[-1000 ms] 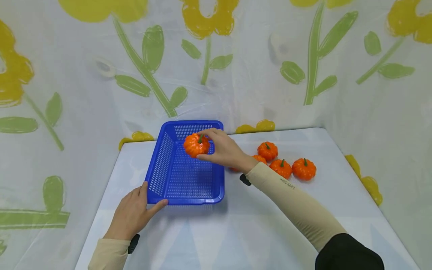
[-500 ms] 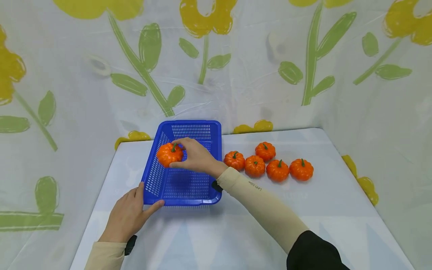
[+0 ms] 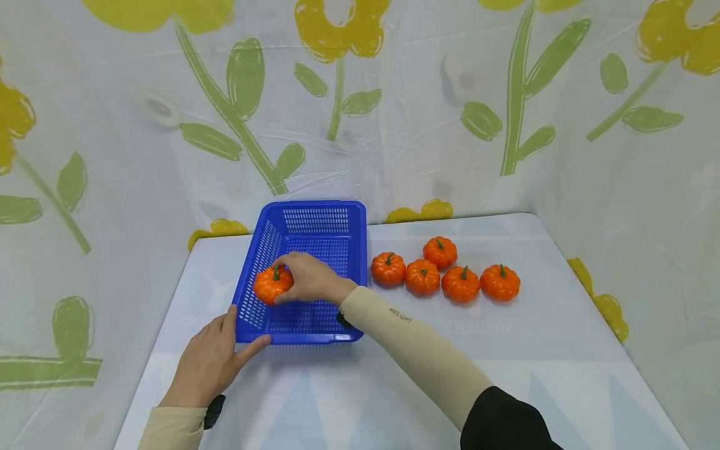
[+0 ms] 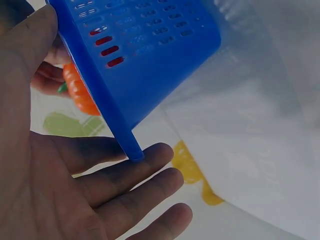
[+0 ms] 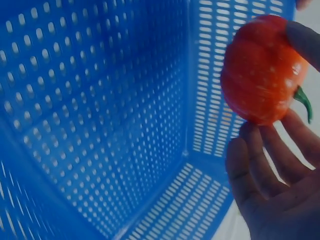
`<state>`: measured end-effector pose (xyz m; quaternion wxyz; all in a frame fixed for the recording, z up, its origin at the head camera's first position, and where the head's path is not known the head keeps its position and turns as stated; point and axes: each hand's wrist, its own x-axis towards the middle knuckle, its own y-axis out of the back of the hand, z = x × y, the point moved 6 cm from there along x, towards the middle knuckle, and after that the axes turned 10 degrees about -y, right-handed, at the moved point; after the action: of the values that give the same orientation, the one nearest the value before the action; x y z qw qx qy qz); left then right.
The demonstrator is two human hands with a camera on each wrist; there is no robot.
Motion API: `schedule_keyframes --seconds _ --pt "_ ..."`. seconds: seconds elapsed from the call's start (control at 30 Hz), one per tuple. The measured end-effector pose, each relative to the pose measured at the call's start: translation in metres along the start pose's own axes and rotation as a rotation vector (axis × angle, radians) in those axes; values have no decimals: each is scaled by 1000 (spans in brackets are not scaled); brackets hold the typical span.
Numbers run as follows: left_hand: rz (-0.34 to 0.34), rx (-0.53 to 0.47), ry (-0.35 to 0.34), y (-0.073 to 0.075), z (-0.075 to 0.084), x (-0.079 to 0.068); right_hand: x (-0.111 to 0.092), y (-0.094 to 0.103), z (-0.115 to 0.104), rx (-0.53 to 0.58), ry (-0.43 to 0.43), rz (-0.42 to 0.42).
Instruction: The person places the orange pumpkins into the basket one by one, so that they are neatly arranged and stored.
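Note:
A small orange pumpkin with a green stem is held by my right hand over the left side of a blue plastic basket. In the right wrist view the thumb and fingers grip the pumpkin around its sides, with the slotted basket wall behind it. My left hand rests at the basket's near left corner, thumb along the front rim. The left wrist view has its fingers fairly straight, touching the basket rim. No other pumpkin shows in the visible part of the basket.
Several more orange pumpkins sit in a loose group on the white table, right of the basket. A flower-printed curtain hangs behind and along the sides of the table.
My right hand has carried the pumpkin left and toward me across the basket, and lower. Pumpkins once hidden behind the right arm now show. The left hand stays at the basket corner.

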<state>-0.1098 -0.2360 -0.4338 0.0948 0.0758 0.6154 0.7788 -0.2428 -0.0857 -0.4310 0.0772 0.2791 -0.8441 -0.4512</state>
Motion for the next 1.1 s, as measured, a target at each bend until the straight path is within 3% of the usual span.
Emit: schedule_keyframes --seconds 0.33,0.73,1.1 --pt "1 -31 16 -2 -5 -2 3 -21 4 -105 -43 -99" --pt "38 -112 87 -11 -10 -6 4 -35 12 -147 -77 -121" --pt "27 -103 117 -12 -10 -5 5 -43 12 -218 -92 -144"
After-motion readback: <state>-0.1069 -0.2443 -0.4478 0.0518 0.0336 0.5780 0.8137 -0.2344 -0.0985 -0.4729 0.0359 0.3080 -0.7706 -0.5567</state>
